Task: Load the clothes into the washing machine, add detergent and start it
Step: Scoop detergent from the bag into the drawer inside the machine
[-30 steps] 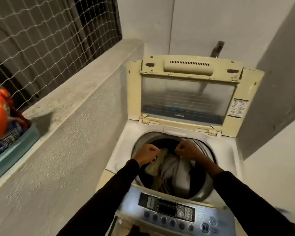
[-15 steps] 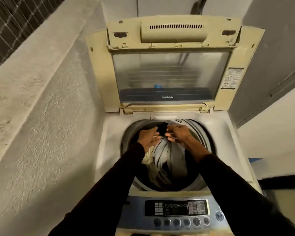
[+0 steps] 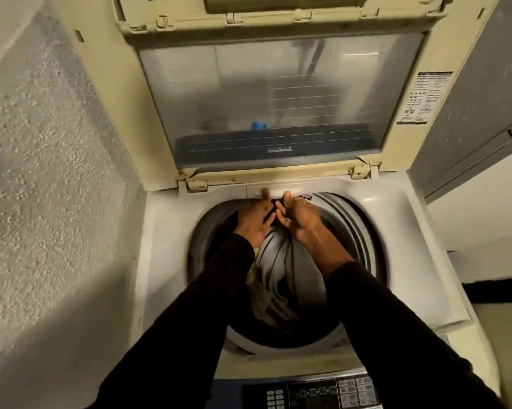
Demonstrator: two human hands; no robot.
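Reaching to the far rim of the drum, both hands sit side by side. Left hand [image 3: 256,221] has fingers stretched out straight and close together, the tips touching the white top deck of the washing machine [image 3: 408,231]. Right hand [image 3: 297,215] shows fingers extended too, thumb angled inward; whether they grip anything at the rim, I cannot tell. Beneath the wrists, the clothes [image 3: 281,270], grey and beige, lie bunched inside the drum. Dark sleeves run back toward the camera. Behind, the lid [image 3: 278,98] stands raised. Nearest us, the control panel [image 3: 313,392]. A rough wall [image 3: 48,172] runs along the left.
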